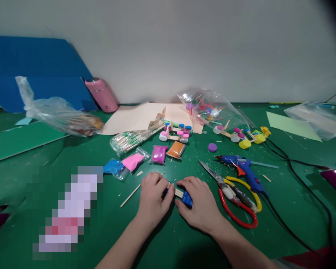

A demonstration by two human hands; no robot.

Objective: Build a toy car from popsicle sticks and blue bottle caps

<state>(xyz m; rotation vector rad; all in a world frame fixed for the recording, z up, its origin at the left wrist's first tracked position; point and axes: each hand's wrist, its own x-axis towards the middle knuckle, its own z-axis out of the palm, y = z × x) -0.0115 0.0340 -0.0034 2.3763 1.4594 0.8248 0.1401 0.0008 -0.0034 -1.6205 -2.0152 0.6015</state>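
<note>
Several short wooden sticks (179,192) lie side by side between my hands, low in the middle of the view. Blue clay (187,199) is wrapped around their right end, and a bit of blue shows at the left end under my fingers. My left hand (156,192) is closed on the left end of the sticks. My right hand (196,200) is closed around the blue clay, thumb below and fingers above. A loose wooden stick (130,195) rests on the table left of my left hand.
Red-handled scissors (238,212), yellow-handled pliers (245,196) and a blue glue gun (242,166) with a black cord lie at right. Clay packets (159,154), bundled sticks (137,136) and small wheeled models (175,135) stand ahead. A pink bottle (102,95) leans behind.
</note>
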